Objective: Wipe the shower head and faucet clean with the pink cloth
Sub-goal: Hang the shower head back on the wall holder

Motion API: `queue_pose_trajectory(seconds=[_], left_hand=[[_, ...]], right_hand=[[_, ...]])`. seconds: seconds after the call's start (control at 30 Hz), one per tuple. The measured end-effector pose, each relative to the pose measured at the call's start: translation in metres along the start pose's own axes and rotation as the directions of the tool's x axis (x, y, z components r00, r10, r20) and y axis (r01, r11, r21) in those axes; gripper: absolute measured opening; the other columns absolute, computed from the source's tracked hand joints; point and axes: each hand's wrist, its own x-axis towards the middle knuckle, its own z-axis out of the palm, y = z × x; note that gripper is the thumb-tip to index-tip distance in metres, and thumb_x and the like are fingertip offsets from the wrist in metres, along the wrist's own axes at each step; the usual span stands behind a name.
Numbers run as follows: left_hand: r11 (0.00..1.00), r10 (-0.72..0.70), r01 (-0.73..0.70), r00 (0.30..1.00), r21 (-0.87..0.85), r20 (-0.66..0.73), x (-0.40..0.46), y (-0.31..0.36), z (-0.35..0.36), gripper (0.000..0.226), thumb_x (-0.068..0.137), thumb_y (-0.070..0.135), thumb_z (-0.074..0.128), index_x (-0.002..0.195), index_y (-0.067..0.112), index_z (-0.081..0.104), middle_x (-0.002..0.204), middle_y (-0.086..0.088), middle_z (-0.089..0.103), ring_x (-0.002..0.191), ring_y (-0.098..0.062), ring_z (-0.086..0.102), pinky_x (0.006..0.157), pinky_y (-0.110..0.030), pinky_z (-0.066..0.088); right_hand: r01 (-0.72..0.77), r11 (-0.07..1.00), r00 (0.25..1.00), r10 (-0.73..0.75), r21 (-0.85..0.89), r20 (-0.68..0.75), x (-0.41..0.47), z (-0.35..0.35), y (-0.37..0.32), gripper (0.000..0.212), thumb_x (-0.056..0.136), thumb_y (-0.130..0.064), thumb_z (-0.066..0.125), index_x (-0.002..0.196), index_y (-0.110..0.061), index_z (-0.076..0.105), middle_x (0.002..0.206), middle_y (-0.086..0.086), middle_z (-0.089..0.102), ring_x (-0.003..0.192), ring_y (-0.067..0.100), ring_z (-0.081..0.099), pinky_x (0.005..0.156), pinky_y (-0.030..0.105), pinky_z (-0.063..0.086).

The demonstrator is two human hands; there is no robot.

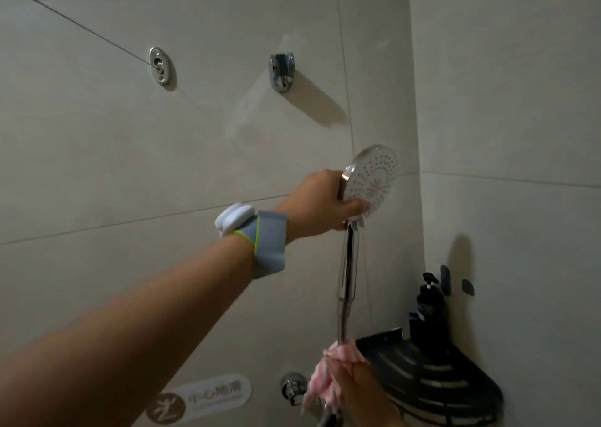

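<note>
Left hand (320, 200) gripping shower head (370, 179), right hand (361, 384) wrapping pink cloth (328, 371) around handle

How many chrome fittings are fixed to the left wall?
3: an oval plate upper left, an empty holder to its right, and a fitting low down by the pink cloth. Others may be hidden.

Shower head (370, 181): round chrome disc, white nozzle face toward camera, tilted slightly, off wall, at 2 o'clock of frame centre. Straight chrome handle runs down to 6 o'clock. Pink cloth (328, 376): pink-white striped, bunched around handle's lower end. Faucet (292, 389): chrome, on wall, at cloth's 9 o'clock, partly hidden.
</note>
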Motion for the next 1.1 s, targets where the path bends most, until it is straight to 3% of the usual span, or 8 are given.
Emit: queue_pose_trajectory(seconds=[0.23, 0.33, 0.5, 0.7, 0.77, 0.83, 0.97, 1.1], left_hand=[[0.997, 0.05, -0.047, 0.997, 0.06, -0.064, 0.039, 0.028, -0.047, 0.04, 0.096, 0.019, 0.074, 0.129, -0.002, 0.064, 0.119, -0.017, 0.075, 0.091, -0.027, 0.079, 0.074, -0.043, 0.068], [0.994, 0.074, -0.065, 0.992, 0.083, -0.105, 0.053, 0.035, -0.073, 0.042, 0.098, 0.02, 0.072, 0.133, -0.001, 0.061, 0.126, -0.017, 0.072, 0.093, -0.023, 0.079, 0.073, -0.039, 0.068], [0.999, 0.038, -0.03, 0.975, 0.041, -0.218, 0.07, 0.041, -0.115, 0.046, 0.097, 0.021, 0.074, 0.136, 0.0, 0.06, 0.13, -0.016, 0.07, 0.094, -0.024, 0.079, 0.081, -0.04, 0.067], [0.994, 0.106, -0.09, 0.938, 0.061, -0.33, 0.086, 0.057, -0.148, 0.045, 0.098, 0.021, 0.072, 0.136, 0.0, 0.059, 0.132, -0.015, 0.068, 0.093, -0.023, 0.079, 0.079, -0.038, 0.067], [0.989, 0.128, -0.095, 0.927, 0.109, -0.352, 0.092, 0.06, -0.162, 0.045, 0.098, 0.022, 0.072, 0.136, 0.002, 0.059, 0.132, -0.013, 0.068, 0.095, -0.021, 0.078, 0.077, -0.036, 0.068], [0.981, 0.166, -0.113, 0.912, 0.158, -0.376, 0.097, 0.066, -0.177, 0.046, 0.099, 0.022, 0.071, 0.138, 0.003, 0.058, 0.134, -0.013, 0.068, 0.1, -0.022, 0.077, 0.079, -0.037, 0.067], [0.954, 0.278, -0.179, 0.833, 0.242, -0.479, 0.105, 0.08, -0.206, 0.044, 0.101, 0.019, 0.067, 0.14, 0.002, 0.056, 0.135, -0.016, 0.066, 0.107, -0.027, 0.074, 0.082, -0.04, 0.066], [0.928, 0.358, -0.219, 0.751, 0.303, -0.555, 0.117, 0.095, -0.226, 0.043, 0.102, 0.019, 0.064, 0.139, 0.001, 0.056, 0.134, -0.018, 0.066, 0.108, -0.027, 0.073, 0.081, -0.039, 0.066]], right_hand=[[-0.145, 0.978, 0.979, 0.164, -0.15, 0.118, -0.011, -0.007, 0.026, 0.032, 0.106, -0.012, 0.045, 0.09, 0.015, 0.052, 0.077, 0.029, 0.065, 0.057, 0.015, 0.058, 0.064, 0.025, 0.043], [-0.203, 0.975, 0.975, 0.21, -0.093, 0.071, -0.018, -0.023, 0.047, 0.04, 0.107, -0.004, 0.034, 0.095, 0.027, 0.057, 0.11, 0.043, 0.06, 0.094, 0.028, 0.065, 0.07, 0.014, 0.039], [-0.192, 0.981, 0.957, 0.179, -0.038, -0.229, -0.023, -0.06, 0.043, 0.014, 0.094, -0.008, 0.065, 0.084, -0.018, 0.062, 0.081, 0.0, 0.052, 0.075, 0.009, 0.049, 0.075, 0.027, 0.037], [-0.168, 0.97, 0.957, 0.118, -0.173, -0.266, -0.005, -0.053, 0.027, 0.028, 0.094, -0.029, 0.063, 0.067, -0.02, 0.068, 0.074, 0.023, 0.063, 0.077, 0.033, 0.057, 0.093, 0.051, 0.044], [-0.117, 0.978, 0.957, 0.065, -0.172, -0.281, 0.007, -0.053, 0.013, 0.024, 0.094, -0.04, 0.061, 0.073, -0.032, 0.07, 0.086, 0.005, 0.065, 0.084, 0.022, 0.056, 0.092, 0.036, 0.038], [-0.149, 0.967, 0.968, 0.1, -0.206, -0.231, 0.022, -0.056, -0.007, 0.019, 0.093, -0.062, 0.045, 0.089, -0.052, 0.06, 0.098, -0.02, 0.058, 0.09, 0.0, 0.053, 0.086, 0.019, 0.041], [0.016, 0.967, 0.95, -0.094, -0.254, -0.299, 0.056, -0.063, -0.052, 0.028, 0.098, -0.049, 0.052, 0.076, -0.039, 0.064, 0.057, -0.005, 0.058, 0.052, 0.015, 0.057, 0.061, 0.039, 0.052], [0.172, 0.96, 0.946, -0.223, -0.222, -0.234, 0.077, -0.061, -0.108, 0.036, 0.087, -0.069, 0.047, 0.084, -0.035, 0.06, 0.053, -0.005, 0.048, 0.038, 0.009, 0.043, 0.036, 0.024, 0.038]])
